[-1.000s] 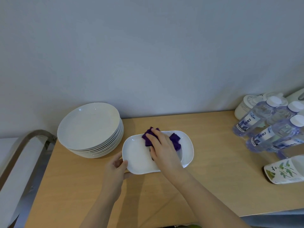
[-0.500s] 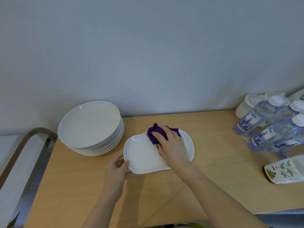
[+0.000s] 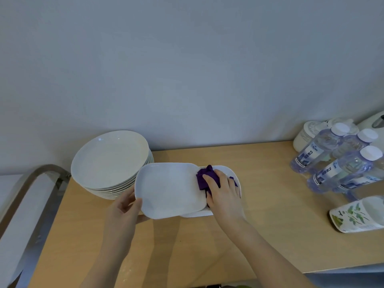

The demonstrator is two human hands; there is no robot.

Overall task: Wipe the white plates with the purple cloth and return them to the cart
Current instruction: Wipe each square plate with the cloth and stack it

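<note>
White oblong plate (image 3: 166, 190) sits at centre frame, its left end lifted by my left hand (image 3: 124, 208), thumb on top of the rim and fingers curled under. It looks raised and slid left off a second oblong plate (image 3: 234, 177) that lies beneath it on the wooden tabletop (image 3: 270, 225). Only that lower plate's right end and a sliver of near edge show.

My right hand (image 3: 224, 194) presses the purple cloth (image 3: 204, 177) down at the right end, fingers spread flat over the bunched fabric. The cloth seems to rest on the lower plate right against the upper plate's edge (cannot tell for sure which one it touches).

Progress: mid-task by my read. The upper plate looks wiped and is probably being pulled away; the lower one looks next. Nothing shows which plates in the round stack (image 3: 110, 161), left of centre, are already cleaned. A metal cart handle (image 3: 41, 173) curves at lower left.

Look: glossy, smooth white glaze, rounded corners, shallow rim, no visible stains. The cloth is dark purple, crumpled, small.
</note>
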